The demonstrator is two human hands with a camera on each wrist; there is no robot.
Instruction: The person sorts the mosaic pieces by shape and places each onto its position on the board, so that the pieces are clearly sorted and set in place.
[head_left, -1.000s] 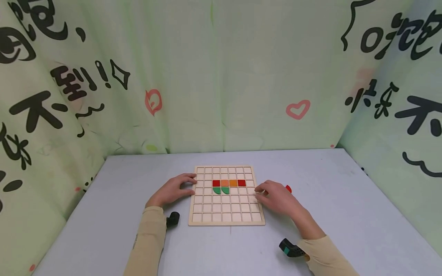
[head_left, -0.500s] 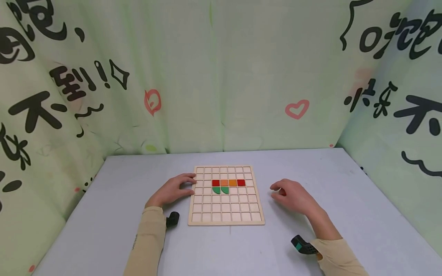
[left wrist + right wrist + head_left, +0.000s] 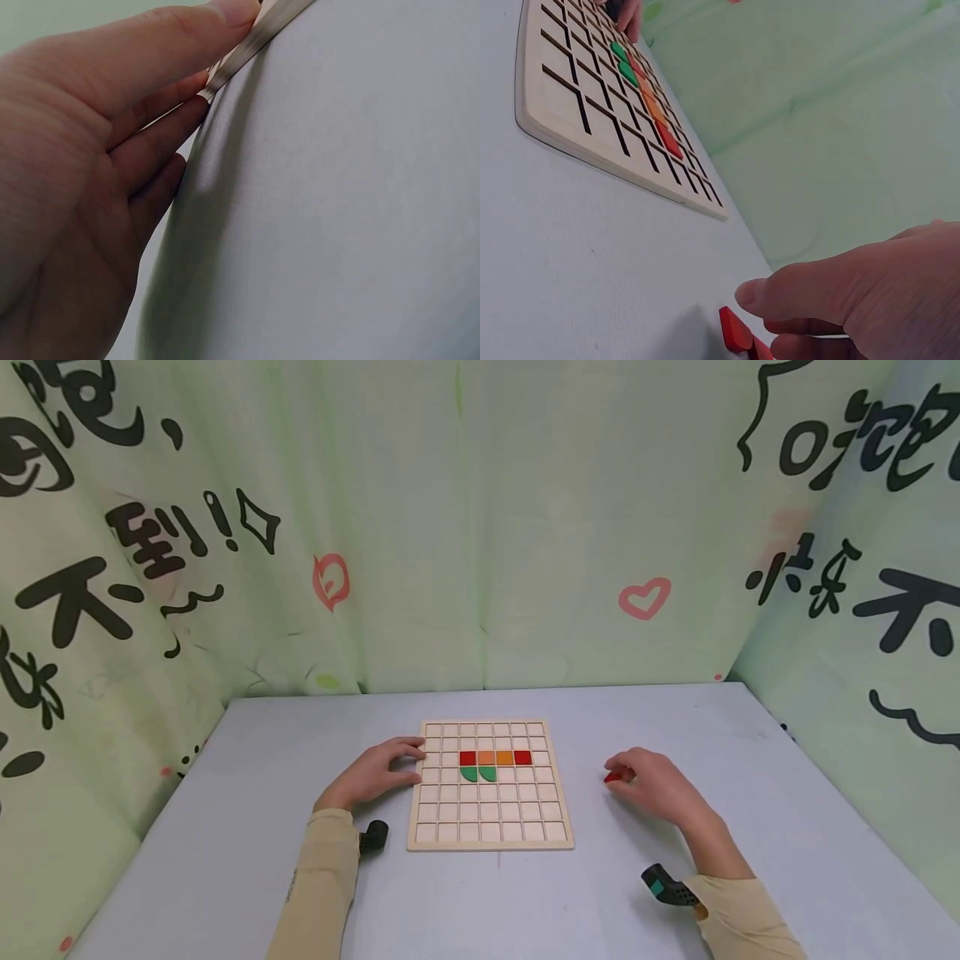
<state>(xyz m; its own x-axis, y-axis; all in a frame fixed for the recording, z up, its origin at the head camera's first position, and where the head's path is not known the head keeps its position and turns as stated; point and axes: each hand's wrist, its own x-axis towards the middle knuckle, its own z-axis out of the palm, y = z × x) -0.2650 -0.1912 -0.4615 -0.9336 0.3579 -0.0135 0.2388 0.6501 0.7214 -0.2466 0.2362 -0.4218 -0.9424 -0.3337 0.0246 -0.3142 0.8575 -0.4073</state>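
Note:
A wooden grid board [image 3: 491,847] lies on the table with two red squares [image 3: 522,757], two orange squares [image 3: 496,757] and two green quarter-circle pieces [image 3: 478,773] in its cells. My left hand [image 3: 372,774] rests its thumb and fingertips against the board's left edge, fingers fairly straight. To the right of the board, my right hand [image 3: 648,783] is over loose red pieces [image 3: 736,330] on the table. In the right wrist view its thumb stands a little apart from the nearer red piece, with bent fingers beside them; the hand partly hides these pieces.
The white table [image 3: 300,727] reaches back to a pale green curtain [image 3: 555,527] with black lettering and red hearts. Dark wrist devices [image 3: 667,887] sit on both wrists, near beige sleeves [image 3: 742,914].
My right hand has moved right, away from the board's right edge to the red pieces, some red now showing between thumb and fingers. My left hand has stayed at the board's edge.

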